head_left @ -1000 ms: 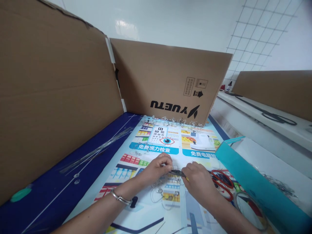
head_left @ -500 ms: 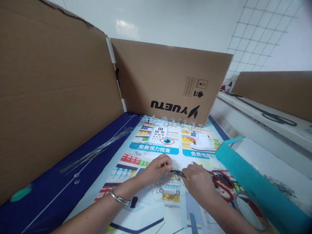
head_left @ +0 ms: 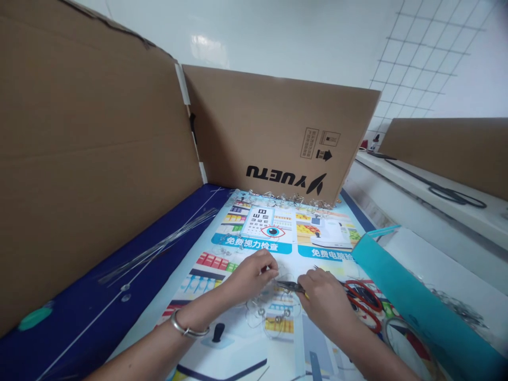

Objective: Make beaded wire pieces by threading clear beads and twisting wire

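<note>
My left hand [head_left: 257,272] is closed in a pinch above the printed mat, on what looks like thin wire whose end is too fine to follow. The long-nose pliers [head_left: 290,286] are gripped in my right hand [head_left: 323,296], their dark jaws pointing left, close to my left fingertips. Below both hands, looped thin wire with clear beads [head_left: 280,318] lies over the mat. A pair of red-handled scissors [head_left: 363,296] shows behind my right hand, with a tip poking out above the knuckles. Whether that hand also holds the scissors, I cannot tell.
Cardboard panels [head_left: 278,127] wall off the back and left. Along the back panel lie several wire-and-bead pieces [head_left: 289,201]. Straight wires [head_left: 159,246] rest on the blue cloth at left. At right are a teal-sided box [head_left: 420,301] with metal bits and a round clear dish [head_left: 408,338].
The pliers have drawn back slightly to the right, leaving a small gap from my left fingertips. My left hand has shifted a little to the left.
</note>
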{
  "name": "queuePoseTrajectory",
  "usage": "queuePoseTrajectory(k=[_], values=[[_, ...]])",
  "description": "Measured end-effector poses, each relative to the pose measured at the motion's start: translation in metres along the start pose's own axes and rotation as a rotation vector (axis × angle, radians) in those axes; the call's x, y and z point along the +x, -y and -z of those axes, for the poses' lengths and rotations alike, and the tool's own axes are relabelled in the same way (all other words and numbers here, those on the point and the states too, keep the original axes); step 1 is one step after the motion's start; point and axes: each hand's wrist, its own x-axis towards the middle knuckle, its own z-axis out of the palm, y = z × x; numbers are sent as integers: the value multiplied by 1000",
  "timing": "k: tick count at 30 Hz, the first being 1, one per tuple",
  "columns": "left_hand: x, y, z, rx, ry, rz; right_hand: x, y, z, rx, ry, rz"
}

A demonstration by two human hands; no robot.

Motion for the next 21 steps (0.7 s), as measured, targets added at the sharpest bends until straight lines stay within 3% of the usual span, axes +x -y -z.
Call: queuePoseTrajectory(k=[12,21], values=[[1,-2,5,293,56,-105,14,-1,9,-49,52,34],[0,0,4,389,153,-66,24,-1,5,-73,83,90]])
